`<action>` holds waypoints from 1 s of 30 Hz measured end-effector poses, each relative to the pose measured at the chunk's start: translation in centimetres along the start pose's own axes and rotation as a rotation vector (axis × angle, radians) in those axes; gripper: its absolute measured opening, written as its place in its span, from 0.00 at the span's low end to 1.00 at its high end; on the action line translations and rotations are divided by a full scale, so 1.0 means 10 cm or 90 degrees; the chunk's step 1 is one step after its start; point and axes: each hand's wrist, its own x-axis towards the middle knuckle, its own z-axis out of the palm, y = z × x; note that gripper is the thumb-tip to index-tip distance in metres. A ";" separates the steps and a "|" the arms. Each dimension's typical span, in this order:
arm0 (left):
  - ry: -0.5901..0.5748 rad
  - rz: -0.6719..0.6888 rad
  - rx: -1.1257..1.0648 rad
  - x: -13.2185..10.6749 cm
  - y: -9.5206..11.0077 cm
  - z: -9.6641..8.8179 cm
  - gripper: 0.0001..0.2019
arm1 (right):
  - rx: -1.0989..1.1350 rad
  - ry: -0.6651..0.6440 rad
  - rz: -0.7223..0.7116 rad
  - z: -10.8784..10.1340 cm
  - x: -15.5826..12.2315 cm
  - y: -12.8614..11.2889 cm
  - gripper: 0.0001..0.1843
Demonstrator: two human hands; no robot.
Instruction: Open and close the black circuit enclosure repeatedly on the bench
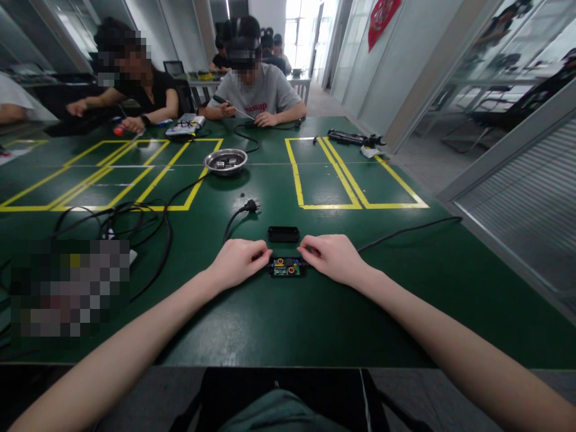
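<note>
An open power adapter lies on the green table, its black lower case holding a circuit board (287,269) with copper-wound coils. The black case cover (283,234) rests just beyond it, hollow side up. My left hand (240,261) is closed in a pinch at the adapter's left end, where the plug cord (230,223) runs in behind my fingers. At the right end my right hand (333,258) pinches too, and the output cable (405,229) leaves from behind it toward the right. My fingers hide both cable entries.
A black plug (252,206) lies beyond my left hand. Farther off stands a metal bowl (225,162) with small metal parts. Tangled black cables (130,216) lie at left beside a blurred-out object (74,291). Across the table, a person (254,90) holds a screwdriver (225,102).
</note>
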 end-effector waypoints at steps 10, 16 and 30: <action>-0.036 -0.001 0.077 -0.01 0.01 0.05 0.16 | -0.021 -0.034 -0.030 0.06 0.02 -0.03 0.11; -0.021 0.022 0.122 0.01 -0.03 0.07 0.16 | -0.061 0.001 -0.020 0.11 0.03 -0.04 0.13; 0.038 0.040 0.051 0.03 -0.17 0.02 0.26 | 0.060 0.104 -0.077 0.20 0.11 0.17 0.21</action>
